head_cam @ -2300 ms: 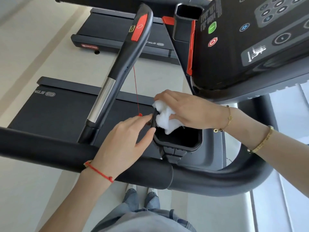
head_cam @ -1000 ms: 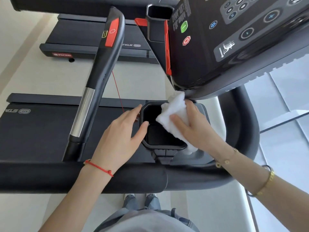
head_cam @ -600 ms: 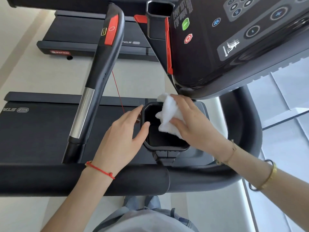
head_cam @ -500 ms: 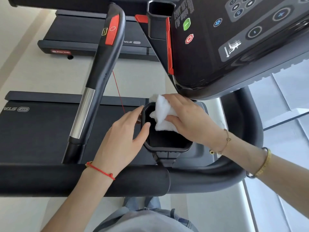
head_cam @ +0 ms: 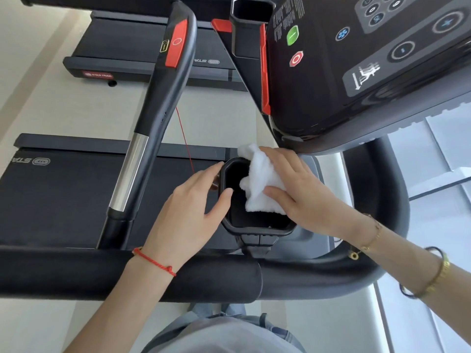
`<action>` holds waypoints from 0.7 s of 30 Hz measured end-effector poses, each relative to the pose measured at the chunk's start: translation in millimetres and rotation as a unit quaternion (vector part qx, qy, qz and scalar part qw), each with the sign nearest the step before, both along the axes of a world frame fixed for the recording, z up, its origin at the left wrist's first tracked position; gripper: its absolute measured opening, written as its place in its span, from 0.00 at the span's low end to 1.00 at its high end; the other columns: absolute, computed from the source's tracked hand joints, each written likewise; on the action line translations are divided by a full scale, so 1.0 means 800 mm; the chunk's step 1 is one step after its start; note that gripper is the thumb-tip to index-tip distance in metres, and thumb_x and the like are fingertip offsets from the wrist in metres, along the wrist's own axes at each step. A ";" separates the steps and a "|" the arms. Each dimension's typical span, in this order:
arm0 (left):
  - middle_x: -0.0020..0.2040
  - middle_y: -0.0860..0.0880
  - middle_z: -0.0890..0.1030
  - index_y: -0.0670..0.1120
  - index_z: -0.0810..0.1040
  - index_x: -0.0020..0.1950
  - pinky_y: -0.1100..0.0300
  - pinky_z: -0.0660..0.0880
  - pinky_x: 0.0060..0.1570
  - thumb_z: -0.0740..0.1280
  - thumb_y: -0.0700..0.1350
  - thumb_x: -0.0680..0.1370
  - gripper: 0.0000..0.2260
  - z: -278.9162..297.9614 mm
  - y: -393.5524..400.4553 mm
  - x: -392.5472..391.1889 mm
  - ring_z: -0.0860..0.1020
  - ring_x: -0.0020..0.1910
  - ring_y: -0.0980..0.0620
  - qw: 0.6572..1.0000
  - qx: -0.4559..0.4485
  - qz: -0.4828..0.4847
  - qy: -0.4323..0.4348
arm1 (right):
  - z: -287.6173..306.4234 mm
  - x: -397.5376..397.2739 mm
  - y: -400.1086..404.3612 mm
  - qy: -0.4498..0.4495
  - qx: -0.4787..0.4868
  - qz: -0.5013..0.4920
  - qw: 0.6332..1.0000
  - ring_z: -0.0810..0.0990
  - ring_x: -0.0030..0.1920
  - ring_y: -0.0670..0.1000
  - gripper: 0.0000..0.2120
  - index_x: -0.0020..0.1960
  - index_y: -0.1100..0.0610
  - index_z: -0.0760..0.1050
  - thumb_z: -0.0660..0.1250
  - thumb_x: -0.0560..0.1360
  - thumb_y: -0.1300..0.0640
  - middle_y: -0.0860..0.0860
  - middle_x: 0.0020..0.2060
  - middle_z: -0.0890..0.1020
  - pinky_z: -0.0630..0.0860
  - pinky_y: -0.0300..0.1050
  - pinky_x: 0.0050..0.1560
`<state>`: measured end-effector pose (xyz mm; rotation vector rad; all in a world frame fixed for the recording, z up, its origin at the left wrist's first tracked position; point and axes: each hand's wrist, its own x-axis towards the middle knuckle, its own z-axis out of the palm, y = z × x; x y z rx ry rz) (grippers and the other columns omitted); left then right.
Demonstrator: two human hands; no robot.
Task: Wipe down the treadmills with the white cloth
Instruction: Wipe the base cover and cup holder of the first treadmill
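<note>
Head view, looking down over treadmill [head_cam: 63, 200] console area.

Right hand [head_cam: 303, 192]: holding cloth [head_cam: 262, 184], thumb under its lower edge, fingers over the top. Grip closed on cloth, pressing it against right inner wall and rim of cup holder [head_cam: 254, 226]. Cloth bunched, white, upper corner poking past holder's far rim, lower part hanging inside the pocket. Two bracelets [head_cam: 372, 240] on right forearm, one thin chain at wrist, one gold band further up.

Left hand [head_cam: 193, 210]: on holder's left side, fingers fairly straight along outer wall, thumb tip hooked over left rim. Grip loose, bracing holder only, not touching cloth. Red cord [head_cam: 154, 262] round left wrist.

Holder: black, roughly rectangular pocket, mounted just above front bar [head_cam: 76, 271] and just below console [head_cam: 356, 72]. Interior dark, bottom not readable.

Console: upper right, tilted, green button [head_cam: 292, 34] and red stop button [head_cam: 296, 58] visible, keypad further right. Second cup holder [head_cam: 251, 24] at top, beside red trim.

Handrail [head_cam: 158, 118]: runs diagonally from top centre down to left of left hand, red button panel near top, silver sensor section lower down. Thin red safety cord [head_cam: 184, 138] hanging beside it.

Deck of this treadmill left of handrail; second treadmill [head_cam: 122, 59] deck beyond, near top left.

Jeans and grey top at bottom edge.
</note>
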<state>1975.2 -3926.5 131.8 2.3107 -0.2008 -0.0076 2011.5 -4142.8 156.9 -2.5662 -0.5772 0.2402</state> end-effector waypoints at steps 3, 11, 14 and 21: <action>0.64 0.57 0.77 0.53 0.68 0.74 0.57 0.75 0.61 0.59 0.56 0.79 0.23 0.000 0.000 0.001 0.75 0.61 0.59 1.000 0.000 -0.004 0.001 | 0.000 0.004 0.011 -0.014 0.004 -0.019 1.000 0.64 0.66 0.52 0.27 0.75 0.57 0.60 0.63 0.78 0.61 0.52 0.68 0.67 0.55 0.31 0.59; 0.63 0.55 0.78 0.52 0.68 0.74 0.54 0.77 0.60 0.60 0.55 0.79 0.23 0.000 -0.001 -0.001 0.77 0.59 0.56 1.000 0.005 -0.003 -0.006 | -0.014 -0.071 0.012 0.099 0.191 -0.214 0.953 0.71 0.59 0.45 0.29 0.76 0.49 0.50 0.59 0.80 0.59 0.50 0.66 0.67 0.68 0.29 0.54; 0.62 0.54 0.78 0.51 0.68 0.74 0.55 0.76 0.60 0.60 0.55 0.79 0.23 0.001 -0.001 -0.002 0.77 0.59 0.56 1.000 0.006 -0.004 -0.005 | -0.016 -0.072 0.012 0.124 0.200 -0.248 0.940 0.75 0.51 0.42 0.21 0.70 0.51 0.56 0.60 0.80 0.58 0.51 0.56 0.74 0.69 0.26 0.44; 0.63 0.54 0.78 0.51 0.67 0.75 0.58 0.75 0.61 0.58 0.55 0.79 0.24 0.000 0.001 0.000 0.77 0.59 0.56 1.000 0.016 -0.017 -0.002 | -0.012 -0.049 0.014 0.110 0.157 -0.244 0.951 0.72 0.41 0.42 0.13 0.63 0.57 0.62 0.60 0.80 0.59 0.48 0.46 0.73 0.68 0.27 0.36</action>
